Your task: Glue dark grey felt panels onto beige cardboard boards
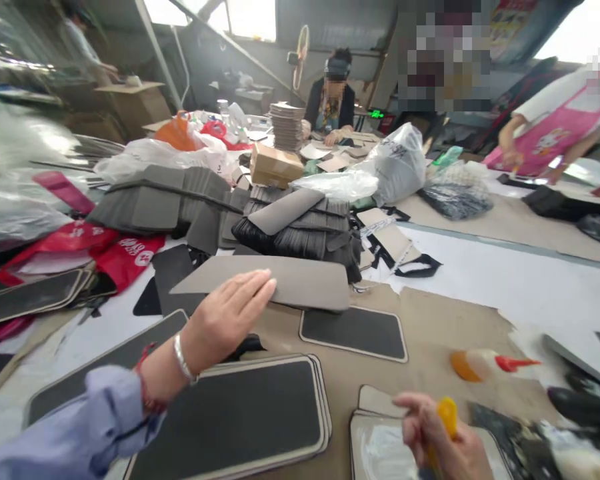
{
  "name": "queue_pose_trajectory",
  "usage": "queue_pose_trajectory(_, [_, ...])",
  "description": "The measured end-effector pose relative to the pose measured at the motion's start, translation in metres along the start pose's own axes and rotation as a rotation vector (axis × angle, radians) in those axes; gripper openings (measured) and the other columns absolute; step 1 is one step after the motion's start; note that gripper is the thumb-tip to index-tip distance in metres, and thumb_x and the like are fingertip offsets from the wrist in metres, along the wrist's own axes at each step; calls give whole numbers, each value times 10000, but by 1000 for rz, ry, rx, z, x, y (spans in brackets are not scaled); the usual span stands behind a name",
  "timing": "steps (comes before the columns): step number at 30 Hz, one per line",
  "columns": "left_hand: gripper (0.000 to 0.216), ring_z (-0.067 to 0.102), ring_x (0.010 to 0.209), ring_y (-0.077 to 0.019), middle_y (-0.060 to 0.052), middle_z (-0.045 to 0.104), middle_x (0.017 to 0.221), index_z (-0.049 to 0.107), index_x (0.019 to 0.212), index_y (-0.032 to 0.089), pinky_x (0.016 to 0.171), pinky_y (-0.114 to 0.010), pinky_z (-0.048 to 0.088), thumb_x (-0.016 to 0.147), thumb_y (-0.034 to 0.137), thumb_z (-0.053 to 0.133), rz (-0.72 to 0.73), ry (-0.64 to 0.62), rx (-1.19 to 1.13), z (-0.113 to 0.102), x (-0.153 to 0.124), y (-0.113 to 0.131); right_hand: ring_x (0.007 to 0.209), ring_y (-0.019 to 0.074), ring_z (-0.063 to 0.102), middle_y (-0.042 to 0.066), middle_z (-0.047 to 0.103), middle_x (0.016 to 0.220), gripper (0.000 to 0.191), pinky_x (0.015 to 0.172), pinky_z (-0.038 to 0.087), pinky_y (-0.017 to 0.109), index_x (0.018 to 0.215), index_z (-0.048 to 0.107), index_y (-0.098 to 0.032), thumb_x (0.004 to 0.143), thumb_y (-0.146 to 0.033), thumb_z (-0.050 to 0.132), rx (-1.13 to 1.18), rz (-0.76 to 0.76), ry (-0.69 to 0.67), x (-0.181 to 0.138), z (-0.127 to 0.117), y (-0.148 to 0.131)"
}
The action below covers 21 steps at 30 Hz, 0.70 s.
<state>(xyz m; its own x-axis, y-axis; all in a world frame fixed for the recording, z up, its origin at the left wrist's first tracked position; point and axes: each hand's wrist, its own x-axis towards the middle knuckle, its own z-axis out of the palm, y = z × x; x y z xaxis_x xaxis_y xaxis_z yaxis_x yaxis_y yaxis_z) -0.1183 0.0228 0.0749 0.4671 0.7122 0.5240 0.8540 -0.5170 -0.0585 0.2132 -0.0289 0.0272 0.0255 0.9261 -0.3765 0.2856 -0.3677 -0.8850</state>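
My left hand (230, 317) is on the near edge of a flat grey panel (305, 280); its fingers lie together across the top and the thumb is hidden. Beneath that wrist is a stack of dark panels with pale borders (250, 407). A smaller bordered panel (355, 333) lies partly under the grey one. At the lower right, my right hand (445, 440) is closed round a yellow-handled brush (447, 417), whose working end is mostly hidden. Below it lies a pale panel (380, 447) with a wet-looking white smear.
A bottle with a red nozzle (480, 365) lies on its side at right. Stacked grey pieces (300, 227), a cardboard box (275, 167) and plastic bags (395, 163) stand behind. A person (333, 100) works across the table; another, in a pink apron (555, 140), is at right.
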Motion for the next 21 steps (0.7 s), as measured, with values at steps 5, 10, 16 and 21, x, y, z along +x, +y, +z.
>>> queue_pose_trajectory(5, [477,409,1178,-209,-91,562,1171,346,1269,152,978,-363,387,795,93,347,230,-10,-137,-22,-6,92,350,54,339,-43,454,455,530,350,252,179,742,494,-158,681,-678,404,308,19,-225,-24,-7,-19])
queue_pose_trajectory(10, [440,438,1155,-178,-32,596,1132,431,1220,202,1015,-325,340,784,168,381,396,-50,-251,-17,-16,154,408,47,305,-84,313,482,360,383,267,166,606,345,-200,751,-503,476,85,3,-93,-69,-41,-1])
queue_pose_trajectory(16, [698,399,1176,-303,-100,445,1291,345,1275,254,993,-511,307,656,521,525,193,-18,-389,-9,-30,199,528,76,392,-35,450,573,254,531,362,174,611,489,-189,816,-333,447,-380,-351,-42,-129,-109,23])
queue_pose_trajectory(21, [657,543,1024,-289,-63,597,1127,456,1187,311,872,-443,452,578,500,613,-311,-319,-735,16,-51,207,544,84,443,-23,505,603,266,533,373,165,631,507,-190,832,-342,421,-459,-331,-20,-154,-145,53])
